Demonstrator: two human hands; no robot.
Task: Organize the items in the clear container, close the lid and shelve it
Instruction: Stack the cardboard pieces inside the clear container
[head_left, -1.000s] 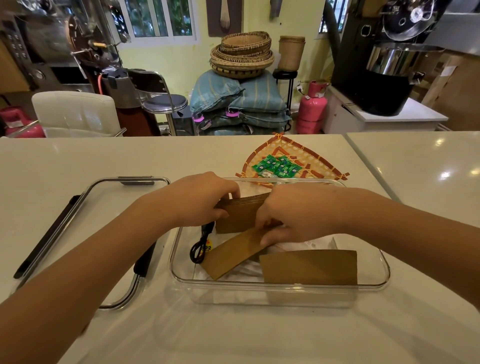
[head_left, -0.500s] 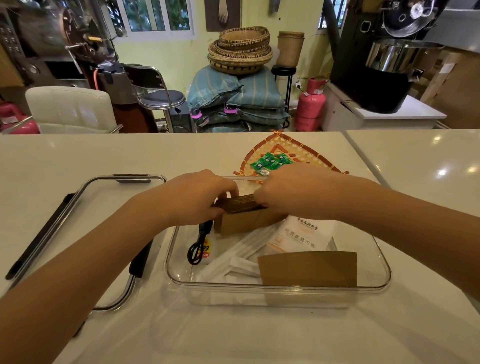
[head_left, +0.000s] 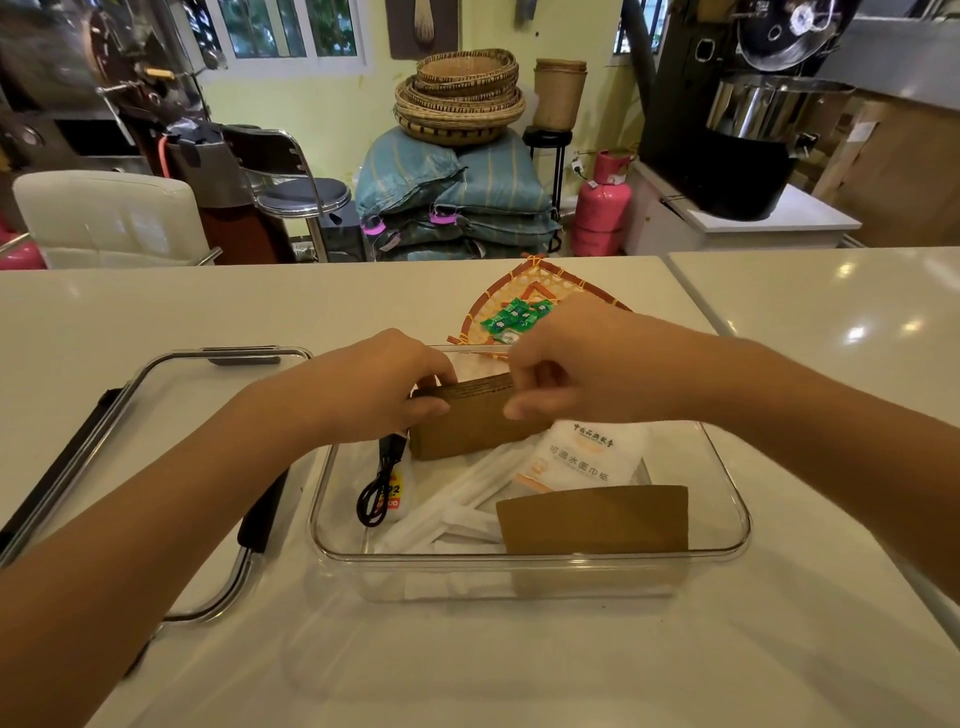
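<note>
Head view: I am pinching a ridged stack of brown cardboard sleeves (head_left: 478, 415) between my left hand (head_left: 374, 387) and right hand (head_left: 576, 364), both clamped on it, over the far end of the clear rectangular container (head_left: 727, 467), lid (head_left: 156, 395) lying alongside.

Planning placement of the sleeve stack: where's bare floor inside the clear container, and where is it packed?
Bare floor lies along the right wall of the clear container, right of the white tissue packet and loose brown sleeve. The centre and left are crowded with white wrapped sticks and a black cable. Both hands hold the sleeve stack at the back.
</note>
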